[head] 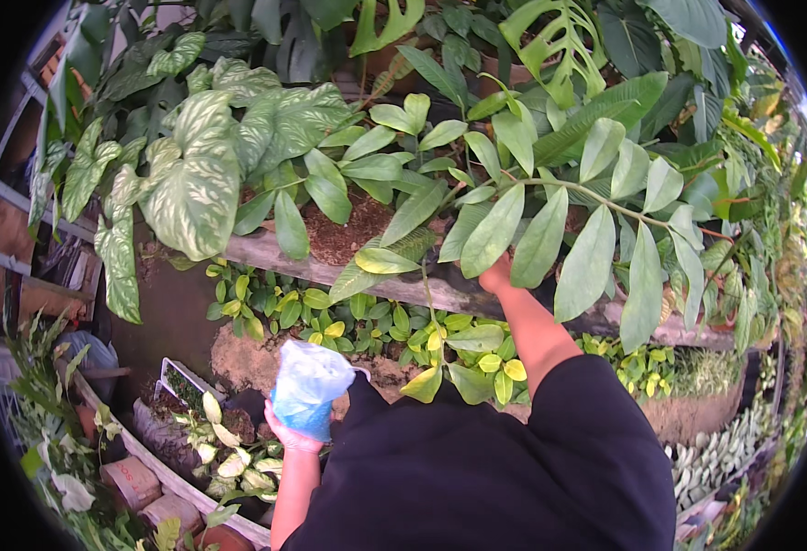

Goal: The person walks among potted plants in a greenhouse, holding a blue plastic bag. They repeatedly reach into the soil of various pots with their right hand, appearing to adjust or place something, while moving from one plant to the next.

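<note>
My left hand (295,432) holds a clear plastic bag (310,389) with blue granules in its lower part. Stretched forward, my right hand (496,273) reaches in among potted plants at the wooden bench ledge; leaves cover its fingers, so what it touches cannot be seen. Long oval leaflets on an arching stem (603,200) hang over that hand and forearm. Left of it, brown potting soil (348,227) shows between the leaves. Large mottled, heart-shaped leaves (193,179) spread farther left.
The weathered wooden ledge (279,257) crosses in front of me. Below it grow low yellow-green plants (376,320). To the left are a white-rimmed tray (186,386), variegated plants (228,448), reddish blocks (130,481) and a curved bench edge (169,479). Silvery-leaved plants (710,468) stand at lower right.
</note>
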Demonstrator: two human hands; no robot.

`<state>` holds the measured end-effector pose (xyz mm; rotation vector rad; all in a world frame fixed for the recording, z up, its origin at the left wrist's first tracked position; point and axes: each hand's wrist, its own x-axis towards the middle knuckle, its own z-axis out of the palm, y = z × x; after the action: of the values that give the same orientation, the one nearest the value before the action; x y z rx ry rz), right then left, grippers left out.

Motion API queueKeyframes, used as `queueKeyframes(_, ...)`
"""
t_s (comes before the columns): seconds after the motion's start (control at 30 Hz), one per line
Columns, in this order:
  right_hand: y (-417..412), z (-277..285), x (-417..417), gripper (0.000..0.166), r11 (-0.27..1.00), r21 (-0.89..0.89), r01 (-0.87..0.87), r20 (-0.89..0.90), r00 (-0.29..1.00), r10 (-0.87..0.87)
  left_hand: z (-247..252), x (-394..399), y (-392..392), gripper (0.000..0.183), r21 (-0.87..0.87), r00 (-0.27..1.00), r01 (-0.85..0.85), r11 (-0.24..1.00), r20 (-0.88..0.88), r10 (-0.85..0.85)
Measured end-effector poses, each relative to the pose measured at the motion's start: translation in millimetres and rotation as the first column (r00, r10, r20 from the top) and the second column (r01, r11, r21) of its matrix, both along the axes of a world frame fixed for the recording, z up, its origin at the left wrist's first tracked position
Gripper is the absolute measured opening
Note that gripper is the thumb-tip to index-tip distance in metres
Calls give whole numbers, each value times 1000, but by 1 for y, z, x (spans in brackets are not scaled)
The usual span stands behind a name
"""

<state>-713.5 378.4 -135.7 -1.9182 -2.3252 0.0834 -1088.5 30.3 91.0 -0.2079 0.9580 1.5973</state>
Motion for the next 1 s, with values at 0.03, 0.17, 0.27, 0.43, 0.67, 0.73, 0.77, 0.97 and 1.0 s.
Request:
queueKeyframes(0.03,1,9,-2,54,1000,-28,11,-5,1000,-11,12,2,7,69,-30,999,-43,999,-14,42)
queueKeyframes(0.17,-1,30,-13,53,996,-76,51,-31,998,-54,8,-13,11,64,53,999,-34,998,-35,36)
queueKeyframes(0.27,-3,35,-20,52,994,-86,75,-51,996,-79,13,-16,11,63,106,1000,-7,994,17,5)
queueKeyframes(0.43,-5,35,-34,50,992,-88,91,-93,991,-99,12,-17,10,55,-109,970,-45,993,-241,17)
queueKeyframes(0.67,-6,38,-41,48,989,-87,118,-129,983,-129,1,-17,3,56,-277,946,-34,960,-320,-59)
queueKeyframes(0.73,-4,39,-45,47,990,-84,117,-140,982,-127,1,-18,6,56,-291,943,-30,956,-326,-69)
queueKeyframes(0.77,-5,40,-45,47,989,-86,119,-142,981,-130,1,-17,5,56,-291,944,-22,956,-321,-76)
queueKeyframes(0.97,-5,40,-44,45,988,-83,131,-147,979,-143,-1,-15,9,57,-288,949,-6,958,-304,-85)
queueKeyframes(1.0,-7,40,-43,44,987,-84,139,-145,978,-150,-2,-16,9,57,-289,951,0,957,-296,-90)
